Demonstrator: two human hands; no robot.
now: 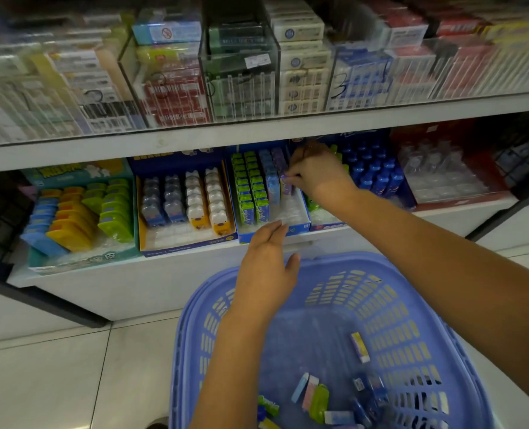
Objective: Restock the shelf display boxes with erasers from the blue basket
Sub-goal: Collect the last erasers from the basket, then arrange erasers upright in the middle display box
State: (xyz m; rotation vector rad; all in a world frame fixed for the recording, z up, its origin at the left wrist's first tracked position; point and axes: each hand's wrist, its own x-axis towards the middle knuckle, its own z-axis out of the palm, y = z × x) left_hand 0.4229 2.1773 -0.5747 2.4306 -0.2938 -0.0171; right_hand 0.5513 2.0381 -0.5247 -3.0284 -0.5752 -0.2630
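Right hand [316, 171] reaching under the upper shelf edge [257, 131] into the blue display box [300, 226], fingers [291, 178] pinched shut on a purple eraser [285, 181], held upright at the front of the purple row, just beside the light-blue row [271, 181]. Green erasers [247, 187] filling the box's two left rows almost to the front wall; open white floor in front of the purple and light-blue rows, down to the front rim. Little headroom above the right hand, knuckles close under the shelf board. Left hand [268, 270] low and forward, palm down, fingers [275, 230] loosely extended and holding nothing, fingertips at or just before the box's front rim; contact hard to judge. Both forearms bare, the right one crossing diagonally from lower right, the left rising from the bottom edge over the blue basket [411, 305]. Basket on the tiled floor just before the lower shelf, mostly bare inside, a scatter of loose erasers [319, 397] near its nearer end and one yellow-and-white eraser [359, 346] apart toward the right wall. Neighbouring display boxes [186, 199] pressed close on both sides.
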